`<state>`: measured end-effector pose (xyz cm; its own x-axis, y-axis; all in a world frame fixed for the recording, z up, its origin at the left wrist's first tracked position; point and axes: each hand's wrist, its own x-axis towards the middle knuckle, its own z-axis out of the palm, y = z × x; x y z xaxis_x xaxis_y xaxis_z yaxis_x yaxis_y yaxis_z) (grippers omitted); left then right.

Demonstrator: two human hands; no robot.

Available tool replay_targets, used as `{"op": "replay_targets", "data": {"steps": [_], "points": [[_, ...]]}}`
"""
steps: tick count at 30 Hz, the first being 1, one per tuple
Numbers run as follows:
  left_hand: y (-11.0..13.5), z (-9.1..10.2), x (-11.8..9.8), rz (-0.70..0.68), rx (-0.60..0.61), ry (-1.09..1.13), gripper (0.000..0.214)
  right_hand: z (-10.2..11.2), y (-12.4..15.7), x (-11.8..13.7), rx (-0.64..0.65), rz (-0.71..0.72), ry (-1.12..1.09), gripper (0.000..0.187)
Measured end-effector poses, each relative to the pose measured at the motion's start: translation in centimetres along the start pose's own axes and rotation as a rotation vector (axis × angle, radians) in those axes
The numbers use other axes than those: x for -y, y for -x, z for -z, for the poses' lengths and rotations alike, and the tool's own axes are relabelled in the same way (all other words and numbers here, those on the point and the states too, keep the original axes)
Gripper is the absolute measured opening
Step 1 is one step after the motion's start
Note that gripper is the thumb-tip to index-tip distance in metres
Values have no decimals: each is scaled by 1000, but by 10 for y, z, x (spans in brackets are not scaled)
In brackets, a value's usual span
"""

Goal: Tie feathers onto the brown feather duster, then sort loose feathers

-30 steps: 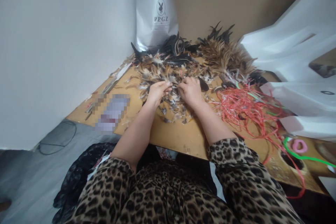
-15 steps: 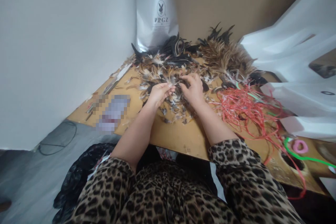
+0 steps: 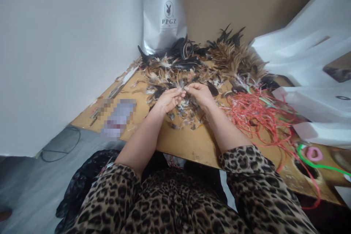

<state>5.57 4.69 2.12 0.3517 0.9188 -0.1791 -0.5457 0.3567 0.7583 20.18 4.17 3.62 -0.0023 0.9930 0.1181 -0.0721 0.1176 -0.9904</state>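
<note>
My left hand (image 3: 169, 99) is pinched on a small feather (image 3: 179, 83) whose fluffy tip points up and away. Close against it, my right hand (image 3: 199, 94) has thumb and forefinger together at the feather's base; what exactly those fingertips grip is too small to make out. Under and around both hands lie loose brown, white and black feathers (image 3: 186, 109) on the wooden table (image 3: 186, 142). Behind the hands are long black feathers (image 3: 186, 63), and to their right a bushy brown heap of feathers (image 3: 238, 58).
Tangled red plastic strips (image 3: 255, 113) lie right of my arm. A silver bag (image 3: 164, 29) stands at the back. Blurred out on the left is a flat rectangular item (image 3: 118, 119). White bags (image 3: 301, 51) crowd the right side. A green strip (image 3: 309, 161) and pink ring (image 3: 314, 153) sit near a hole.
My right hand has moved left and slightly down from above the feathers, its fingertips now meeting my left hand. The left hand stays nearly where it was, still pinching the feather.
</note>
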Motion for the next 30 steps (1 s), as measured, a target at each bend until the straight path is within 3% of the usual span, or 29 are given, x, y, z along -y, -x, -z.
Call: {"op": "replay_targets", "data": {"steps": [3, 6, 10, 20, 30], "points": [[0, 0, 0, -49, -51, -71, 1, 2, 1, 4, -2, 4, 57, 30], [0, 1, 1, -76, -92, -141, 10, 4, 1, 7, -12, 10, 127, 31], [2, 0, 2, -81, -58, -242, 19, 6, -1, 5, -17, 41, 185, 30], [6, -6, 3, -69, -35, -318, 13, 8, -6, -5, 7, 93, 267, 24], [3, -1, 5, -109, -26, -369, 13, 3, 0, -1, 2, 15, 180, 28]]}}
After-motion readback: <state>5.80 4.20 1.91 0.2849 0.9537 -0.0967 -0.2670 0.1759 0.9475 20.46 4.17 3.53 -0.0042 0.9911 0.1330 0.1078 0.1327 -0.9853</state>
